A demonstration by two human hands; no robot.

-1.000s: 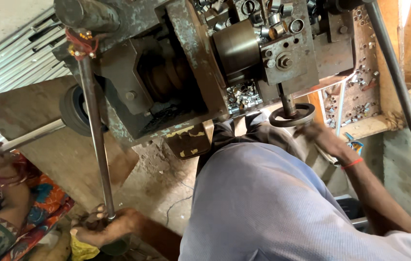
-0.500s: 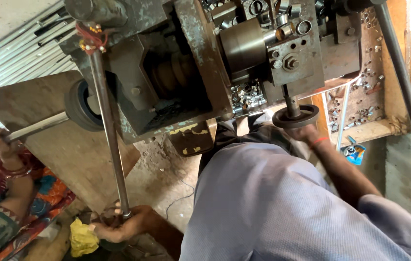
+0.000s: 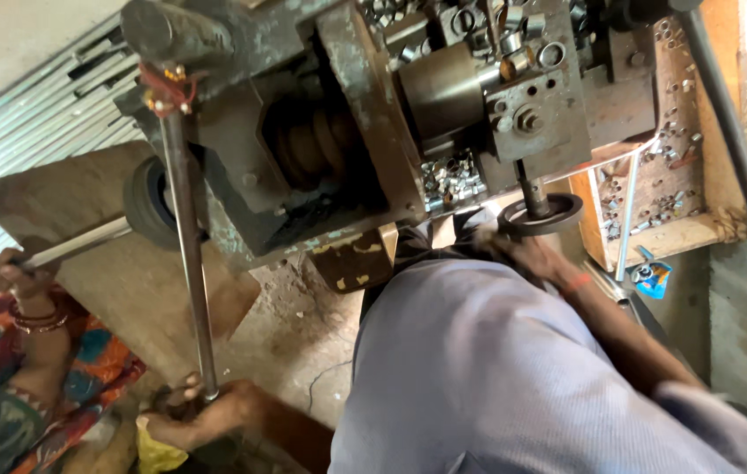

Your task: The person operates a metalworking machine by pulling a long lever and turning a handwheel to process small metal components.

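The left hand (image 3: pixel 202 412) was closed around the lower end of a long steel lever rod (image 3: pixel 187 254), gripping it low in the head view, just above a yellow rag (image 3: pixel 156 443) lying beside the hand. The rod ran upward from that grip to the top left of the machine (image 3: pixel 365 132), where red cord (image 3: pixel 163 88) was wound about its upper joint. The right hand (image 3: pixel 527 254) was at the small black handwheel (image 3: pixel 542 215) that hung on a short vertical spindle under the grey tool block (image 3: pixel 536 110); the fingers touched the wheel's lower rim, but motion blur prevented any finding on whether they were closed on it. A red band (image 3: pixel 577 283) sat at that wrist. The person's grey-blue shirt (image 3: pixel 496 377) filled the lower centre of the view and hid most of the right forearm.

The machine was a heavy, worn metal unit with a stepped pulley (image 3: pixel 312 149) visible in an open recess and a smooth cylinder (image 3: pixel 444 88) next to the tool block. Small metal rings (image 3: pixel 452 180) lay heaped below the cylinder and were scattered over the wooden tray (image 3: pixel 654 237) at the right. A second long bar (image 3: pixel 733 140) slanted down the right side, well apart from both hands.

At the left, another person's hand (image 3: pixel 9 276), with bangles at the wrist, was closed on a separate bright steel bar (image 3: pixel 75 246) leading toward a black wheel (image 3: pixel 150 206). A brightly patterned garment (image 3: pixel 5 395) covered that person's side.
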